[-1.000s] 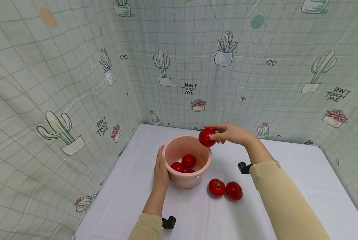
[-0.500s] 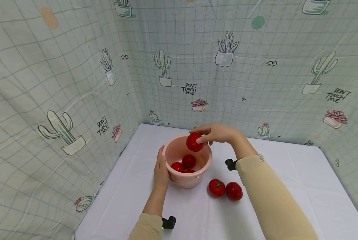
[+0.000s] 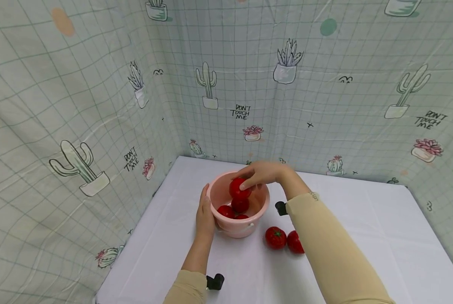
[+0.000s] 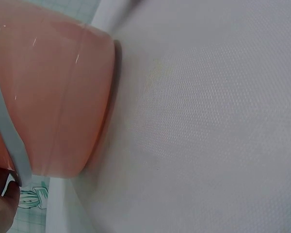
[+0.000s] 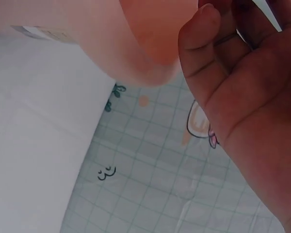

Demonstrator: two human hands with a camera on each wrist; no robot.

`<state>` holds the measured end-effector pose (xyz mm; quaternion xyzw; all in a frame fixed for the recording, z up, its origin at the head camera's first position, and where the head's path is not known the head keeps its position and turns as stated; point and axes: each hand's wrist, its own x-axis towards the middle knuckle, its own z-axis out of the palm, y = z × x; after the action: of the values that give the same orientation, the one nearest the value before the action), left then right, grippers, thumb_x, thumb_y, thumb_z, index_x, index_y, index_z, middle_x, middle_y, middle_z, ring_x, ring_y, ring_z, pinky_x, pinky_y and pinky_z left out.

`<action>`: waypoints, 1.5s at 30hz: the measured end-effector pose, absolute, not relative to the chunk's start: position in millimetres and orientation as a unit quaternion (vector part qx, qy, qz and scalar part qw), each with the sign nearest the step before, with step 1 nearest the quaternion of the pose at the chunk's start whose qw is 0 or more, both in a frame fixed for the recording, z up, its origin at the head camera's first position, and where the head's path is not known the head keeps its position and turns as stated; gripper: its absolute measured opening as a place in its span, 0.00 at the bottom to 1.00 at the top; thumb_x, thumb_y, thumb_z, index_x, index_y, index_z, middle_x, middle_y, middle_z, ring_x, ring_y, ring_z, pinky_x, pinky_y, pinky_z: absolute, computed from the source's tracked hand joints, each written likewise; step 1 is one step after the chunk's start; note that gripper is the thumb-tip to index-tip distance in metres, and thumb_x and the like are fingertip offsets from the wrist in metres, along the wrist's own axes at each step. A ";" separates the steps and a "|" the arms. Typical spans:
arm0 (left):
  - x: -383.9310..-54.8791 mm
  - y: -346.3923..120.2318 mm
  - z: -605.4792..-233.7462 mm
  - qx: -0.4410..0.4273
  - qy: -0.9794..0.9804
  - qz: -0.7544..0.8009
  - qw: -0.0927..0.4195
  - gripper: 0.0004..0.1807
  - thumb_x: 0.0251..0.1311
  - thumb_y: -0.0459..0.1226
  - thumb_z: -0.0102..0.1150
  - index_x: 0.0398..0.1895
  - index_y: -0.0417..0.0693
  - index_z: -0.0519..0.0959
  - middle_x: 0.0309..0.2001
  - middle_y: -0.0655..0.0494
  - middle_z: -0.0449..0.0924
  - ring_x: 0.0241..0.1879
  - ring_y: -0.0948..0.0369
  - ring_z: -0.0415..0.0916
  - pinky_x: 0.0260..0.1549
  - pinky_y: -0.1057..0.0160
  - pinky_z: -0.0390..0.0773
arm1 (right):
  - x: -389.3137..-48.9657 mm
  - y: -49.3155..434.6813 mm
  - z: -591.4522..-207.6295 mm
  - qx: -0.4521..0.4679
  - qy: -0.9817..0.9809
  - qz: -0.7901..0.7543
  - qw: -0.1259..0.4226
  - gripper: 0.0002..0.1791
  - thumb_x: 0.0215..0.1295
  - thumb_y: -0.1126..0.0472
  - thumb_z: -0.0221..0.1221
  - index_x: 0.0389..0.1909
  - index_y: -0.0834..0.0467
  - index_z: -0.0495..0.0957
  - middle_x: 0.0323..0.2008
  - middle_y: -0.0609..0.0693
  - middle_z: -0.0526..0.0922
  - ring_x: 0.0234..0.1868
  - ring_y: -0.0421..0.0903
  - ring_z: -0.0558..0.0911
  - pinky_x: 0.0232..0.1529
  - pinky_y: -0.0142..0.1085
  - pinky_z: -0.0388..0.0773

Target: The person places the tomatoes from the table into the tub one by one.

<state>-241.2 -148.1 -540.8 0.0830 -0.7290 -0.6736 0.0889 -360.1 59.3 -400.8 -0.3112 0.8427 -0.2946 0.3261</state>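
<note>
A pink bucket (image 3: 235,230) stands on the white table with several red tomatoes (image 3: 239,204) inside. My right hand (image 3: 266,173) reaches in over its far right rim. It grips another red tomato (image 3: 238,188) between thumb and fingers, just above those lying in the bucket. In the right wrist view the right hand (image 5: 254,92) is beside the bucket's rim, and the held tomato is mostly hidden. My left hand (image 3: 204,215) rests against the bucket's left outer wall. The left wrist view shows part of it at the bucket's pale handle (image 4: 12,145).
Two more tomatoes lie side by side right of the bucket: one with a green stem (image 3: 275,237), the other (image 3: 295,242) partly behind my right sleeve (image 3: 325,245). A cactus-print cloth (image 3: 325,105) hangs behind and to the left of the white table (image 3: 382,228).
My right hand has moved left and down with its tomato, from above the bucket's right rim to inside the opening. The left hand and bucket have stayed put.
</note>
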 end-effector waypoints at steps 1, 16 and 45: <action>-241.2 -148.2 -540.6 0.083 -0.729 -0.674 0.089 0.22 0.74 0.59 0.33 0.69 0.91 0.56 0.73 0.78 0.59 0.76 0.61 0.54 0.71 0.43 0.62 | -360.4 57.7 -401.7 -0.310 0.843 -0.290 0.330 0.29 0.61 0.43 0.65 0.65 0.37 0.74 0.53 0.46 0.81 0.46 0.48 0.79 0.46 0.46 0.83; -241.9 -148.7 -543.8 0.079 -0.735 -0.666 0.097 0.24 0.72 0.64 0.30 0.70 0.90 0.56 0.73 0.77 0.58 0.76 0.62 0.53 0.73 0.43 0.58 | -363.4 33.4 -406.8 -0.295 0.845 -0.237 0.377 0.30 0.59 0.45 0.67 0.64 0.38 0.75 0.51 0.50 0.79 0.48 0.53 0.77 0.50 0.47 0.82; -241.3 -150.6 -539.9 0.077 -0.736 -0.665 0.102 0.26 0.76 0.58 0.28 0.75 0.77 0.57 0.75 0.72 0.58 0.77 0.60 0.52 0.74 0.44 0.56 | -357.2 24.2 -429.5 -0.277 0.825 -0.284 0.403 0.22 0.65 0.53 0.64 0.61 0.42 0.79 0.50 0.46 0.81 0.38 0.48 0.75 0.46 0.49 0.81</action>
<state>-241.3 -150.6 -539.9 0.0774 -0.7361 -0.6648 0.1016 -357.2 24.2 -429.5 -0.2771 0.8248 -0.2839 0.4028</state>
